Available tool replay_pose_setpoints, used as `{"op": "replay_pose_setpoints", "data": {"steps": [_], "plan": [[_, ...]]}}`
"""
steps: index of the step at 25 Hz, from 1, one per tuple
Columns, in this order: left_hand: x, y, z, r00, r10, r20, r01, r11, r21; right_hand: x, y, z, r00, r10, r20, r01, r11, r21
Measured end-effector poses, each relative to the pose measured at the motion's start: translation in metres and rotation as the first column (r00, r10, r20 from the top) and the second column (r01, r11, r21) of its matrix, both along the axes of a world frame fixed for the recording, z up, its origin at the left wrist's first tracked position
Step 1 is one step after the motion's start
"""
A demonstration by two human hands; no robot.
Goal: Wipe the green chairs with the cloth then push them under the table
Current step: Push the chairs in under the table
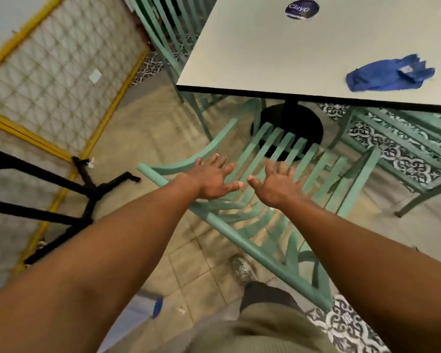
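Our left hand and right hand are both released, fingers spread, grasping nothing, reaching over the slatted green chair in front of us. We cannot tell whether the palms touch the slats or float just above them.

The blue cloth lies crumpled on the worktop, beyond the chair and to its right, well apart from both hands. With the cloth set down, we judge wiping of this chair is over or paused, and the push is the step in hand. This chair's front sits near the worktop's black pedestal base, but most of it is outside the worktop edge, so the push is not yet done.

A second green chair stands right of the near chair, partly under the worktop. A third green chair stands beyond the near chair, against the worktop's far-left edge.

Hard to make out: whether any chair is actually clean, the frame is motion-blurred. The right chair is cut off by the frame edge; the far one is mostly hidden by the worktop. The dark round sticker on the worktop is blurred and we cannot read it with confidence.
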State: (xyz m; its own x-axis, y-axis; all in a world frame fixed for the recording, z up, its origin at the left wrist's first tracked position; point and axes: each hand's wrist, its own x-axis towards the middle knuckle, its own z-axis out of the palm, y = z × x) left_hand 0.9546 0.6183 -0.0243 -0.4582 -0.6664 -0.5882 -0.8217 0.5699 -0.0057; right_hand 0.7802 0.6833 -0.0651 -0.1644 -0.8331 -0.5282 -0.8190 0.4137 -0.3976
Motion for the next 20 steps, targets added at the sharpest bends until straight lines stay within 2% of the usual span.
{"op": "replay_pose_setpoints", "data": {"steps": [5,9,12,16,18,20], "plan": [[0.032,-0.017,0.007,0.993,-0.088,-0.077,0.088,0.996,-0.002,0.031,-0.002,0.014,0.998,-0.056,0.006,0.056,0.998,-0.007],[0.061,-0.009,0.015,0.959,-0.106,-0.262,0.105,0.994,-0.018,0.055,0.021,0.033,0.992,-0.128,-0.019,0.126,0.988,-0.086],[0.095,0.007,0.011,0.92,-0.192,-0.342,0.182,0.981,-0.06,0.087,0.064,0.052,0.978,-0.208,-0.023,0.2,0.962,-0.186],[0.124,0.02,-0.019,0.881,-0.302,-0.363,0.282,0.953,-0.111,0.131,0.122,0.043,0.949,-0.256,-0.183,0.219,0.955,-0.198],[0.127,0.023,-0.035,0.856,-0.367,-0.364,0.303,0.927,-0.222,0.136,0.134,0.026,0.918,-0.25,-0.309,0.198,0.962,-0.189],[0.127,0.022,-0.044,0.817,-0.4,-0.415,0.257,0.898,-0.358,0.139,0.138,0.014,0.874,-0.261,-0.41,0.179,0.957,-0.227]]}}
